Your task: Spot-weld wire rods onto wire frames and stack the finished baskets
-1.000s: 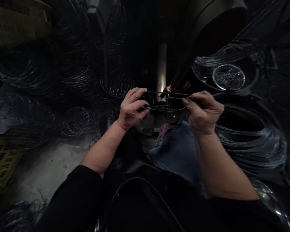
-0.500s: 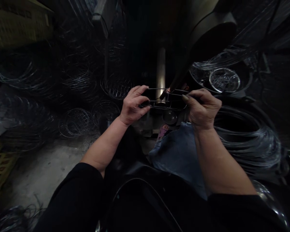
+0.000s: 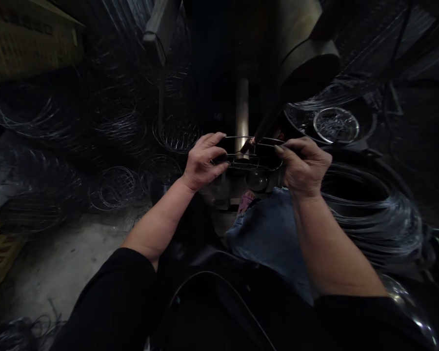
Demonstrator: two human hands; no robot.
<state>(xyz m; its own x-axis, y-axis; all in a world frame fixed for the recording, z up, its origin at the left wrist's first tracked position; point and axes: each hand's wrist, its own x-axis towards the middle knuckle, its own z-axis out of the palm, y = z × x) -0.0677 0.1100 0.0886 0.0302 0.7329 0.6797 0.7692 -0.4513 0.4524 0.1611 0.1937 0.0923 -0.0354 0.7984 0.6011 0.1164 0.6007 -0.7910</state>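
Between my hands is a round wire frame (image 3: 258, 166) of thin metal wires, seen nearly edge-on. My left hand (image 3: 206, 162) is closed on its left side, fingers pinching the wires. On the right side my right hand (image 3: 306, 165) pinches the upper wire between thumb and fingers. A slanting rod with a copper-coloured tip (image 3: 251, 141) meets the frame near its middle. Just behind and below that tip stands a metal post (image 3: 242, 117), which the frame crosses near its lower end. In the dim light I cannot tell exactly where tip and wire touch.
Wire baskets and rings (image 3: 117, 187) are piled at left. A large wire coil (image 3: 380, 219) lies at right, below a tub (image 3: 369, 117) holding a metal ring (image 3: 336, 125). A thick machine cylinder (image 3: 310, 68) hangs above. Yellow crates (image 3: 32, 39) stand at far left.
Both hands keep their grip on the wire frame, which has turned or tilted slightly against the tip. The whole view has shifted a little.
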